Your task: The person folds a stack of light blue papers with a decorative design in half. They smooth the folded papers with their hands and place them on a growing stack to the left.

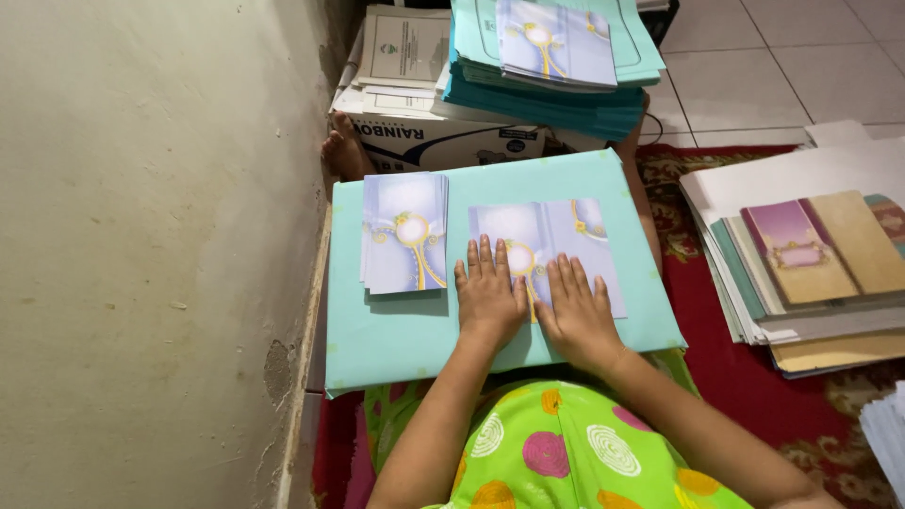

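Note:
My left hand [488, 295] and my right hand [577, 309] lie flat, side by side, fingers together, pressing on a pale blue-violet card [547, 236] with a gold ornament. The card rests open on a light turquoise board [396, 335] across my lap. A small stack of the same cards [405, 234], folded, sits on the board to the left of my hands, apart from them.
A wall [141, 254] runs close on the left. Ahead, a cardboard box [424, 141] carries papers and a turquoise stack with more cards [551, 42]. On the red rug [745, 377] to the right lie piles of paper and purple-and-tan cards [820, 250]. A foot [341, 151] shows beside the box.

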